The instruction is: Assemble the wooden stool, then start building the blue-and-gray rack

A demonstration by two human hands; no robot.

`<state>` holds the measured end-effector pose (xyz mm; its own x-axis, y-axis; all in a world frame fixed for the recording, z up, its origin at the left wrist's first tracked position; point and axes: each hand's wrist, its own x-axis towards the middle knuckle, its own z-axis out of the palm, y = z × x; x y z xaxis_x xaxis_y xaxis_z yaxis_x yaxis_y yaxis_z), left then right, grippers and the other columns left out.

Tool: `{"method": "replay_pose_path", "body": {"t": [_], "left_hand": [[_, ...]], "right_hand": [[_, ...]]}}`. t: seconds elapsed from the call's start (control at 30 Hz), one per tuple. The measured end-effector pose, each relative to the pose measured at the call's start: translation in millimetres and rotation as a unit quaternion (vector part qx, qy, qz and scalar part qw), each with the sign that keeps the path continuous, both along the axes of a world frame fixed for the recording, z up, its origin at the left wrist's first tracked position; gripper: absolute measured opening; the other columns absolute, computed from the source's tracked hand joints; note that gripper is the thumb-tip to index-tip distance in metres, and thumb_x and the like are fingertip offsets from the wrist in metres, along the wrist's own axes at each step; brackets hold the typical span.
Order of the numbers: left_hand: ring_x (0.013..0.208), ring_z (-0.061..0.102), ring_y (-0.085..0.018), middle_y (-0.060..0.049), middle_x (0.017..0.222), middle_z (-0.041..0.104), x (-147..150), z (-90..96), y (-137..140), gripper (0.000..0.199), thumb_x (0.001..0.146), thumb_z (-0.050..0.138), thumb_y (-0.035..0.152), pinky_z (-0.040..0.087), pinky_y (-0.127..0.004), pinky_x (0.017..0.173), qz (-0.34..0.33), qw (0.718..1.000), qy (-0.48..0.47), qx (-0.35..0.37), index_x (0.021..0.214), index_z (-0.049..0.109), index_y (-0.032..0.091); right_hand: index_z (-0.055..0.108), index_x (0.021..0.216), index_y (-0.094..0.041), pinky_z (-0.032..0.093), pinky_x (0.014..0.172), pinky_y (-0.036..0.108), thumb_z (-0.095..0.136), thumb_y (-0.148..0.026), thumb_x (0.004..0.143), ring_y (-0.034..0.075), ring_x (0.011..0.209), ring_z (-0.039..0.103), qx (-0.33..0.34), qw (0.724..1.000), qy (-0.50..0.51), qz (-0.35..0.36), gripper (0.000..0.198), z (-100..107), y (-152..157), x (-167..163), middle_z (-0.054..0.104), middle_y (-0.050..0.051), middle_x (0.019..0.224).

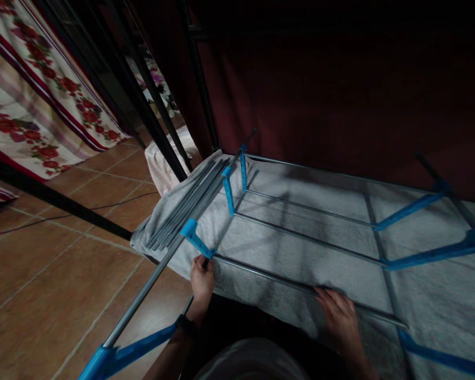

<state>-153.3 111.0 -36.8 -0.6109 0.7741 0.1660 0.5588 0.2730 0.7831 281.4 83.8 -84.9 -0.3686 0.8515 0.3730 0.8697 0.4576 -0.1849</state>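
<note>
A frame of thin grey metal tubes joined by blue plastic connectors lies over a grey blanket. My left hand (pixel 202 282) is closed round a tube just below a blue connector (pixel 198 240) at the frame's near left corner. Along the near side runs a long metal tube (pixel 265 274), its left end against that connector. My right hand (pixel 338 315) has its fingers wrapped over this tube, toward its right end. That right end lies close to another blue connector (pixel 439 353), and I cannot tell whether they are joined.
Several loose grey tubes (pixel 192 206) lie side by side on the blanket (pixel 301 243). A black metal bar (pixel 59 198) crosses at the left above the tiled floor (pixel 31 264). Dark red cloth (pixel 320 116) hangs behind, and a floral curtain (pixel 43 100) hangs at the upper left.
</note>
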Motion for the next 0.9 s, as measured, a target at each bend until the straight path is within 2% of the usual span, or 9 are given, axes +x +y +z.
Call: {"method": "replay_pose_path", "body": {"t": [0.27, 0.53, 0.9], "left_hand": [[0.098, 0.062, -0.027, -0.011, 0.098, 0.063, 0.2, 1.8, -0.8, 0.024, 0.084, 0.05, 0.031, 0.05, -0.042, 0.093, -0.007, 1.0, 0.015, -0.01, 0.092, 0.067, 0.017], [0.096, 0.061, -0.026, -0.009, 0.094, 0.062, -0.1, -4.0, -1.8, 0.02, 0.084, 0.051, 0.03, 0.051, -0.042, 0.09, -0.007, 0.999, 0.031, 0.008, 0.09, 0.066, 0.018], [0.089, 0.058, -0.026, -0.009, 0.088, 0.057, 4.6, -11.5, -2.9, 0.025, 0.087, 0.045, 0.031, 0.049, -0.043, 0.088, -0.004, 0.998, 0.065, 0.018, 0.094, 0.064, 0.017]], "right_hand": [[0.068, 0.121, -0.027, 0.045, 0.093, 0.041, 0.044, -0.022, 0.096, 0.024, 0.103, 0.064, -0.014, 1.0, -0.001, -0.002, 0.035, 2.3, -6.6, -1.4, 0.072, 0.005, 0.109], [0.068, 0.122, -0.027, 0.046, 0.09, 0.041, 0.044, -0.025, 0.097, 0.024, 0.104, 0.064, -0.029, 0.999, -0.01, -0.015, 0.035, 8.2, -6.5, -5.7, 0.072, 0.007, 0.111], [0.068, 0.12, -0.024, 0.046, 0.087, 0.041, 0.042, -0.023, 0.099, 0.023, 0.098, 0.064, -0.032, 0.999, -0.016, -0.017, 0.034, 8.5, -4.6, -8.6, 0.071, 0.007, 0.109]]}}
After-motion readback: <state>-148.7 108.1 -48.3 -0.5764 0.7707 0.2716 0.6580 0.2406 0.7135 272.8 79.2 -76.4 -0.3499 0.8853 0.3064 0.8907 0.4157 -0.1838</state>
